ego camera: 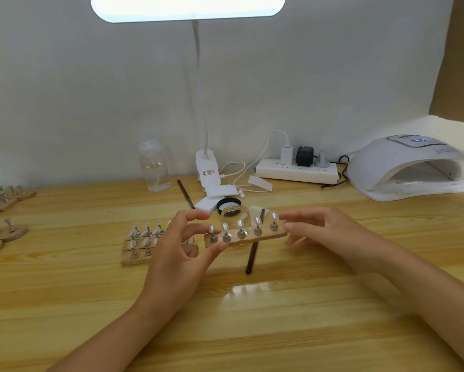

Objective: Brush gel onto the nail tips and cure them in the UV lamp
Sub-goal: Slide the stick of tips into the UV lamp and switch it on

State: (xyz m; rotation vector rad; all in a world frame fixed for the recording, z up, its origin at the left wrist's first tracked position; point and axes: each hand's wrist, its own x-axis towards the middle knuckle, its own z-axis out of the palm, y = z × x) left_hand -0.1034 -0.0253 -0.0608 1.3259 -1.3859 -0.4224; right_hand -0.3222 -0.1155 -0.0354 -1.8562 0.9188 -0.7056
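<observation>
Presently we log: left hand [182, 245] pinching wooden strip [245, 238] of nail tips [240, 224] aloft, level, sparing wet gel | right hand [314, 229] relaxed, fingers loose, beside strip's end | UV lamp [410, 167] far right on surface [252, 318], mouth facing us.

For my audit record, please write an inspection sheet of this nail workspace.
Surface: wooden table, glossy.
Job's things: wooden strip with five nail tips held up; gel jar open; brush lying; UV lamp far right.
Clutter: more tip holders, pump bottle.
Grippers: left hand pinches the strip; right hand at its other end.
Cables: power strip, white cables.
Surroundings: desk lamp lit, white wall.
</observation>
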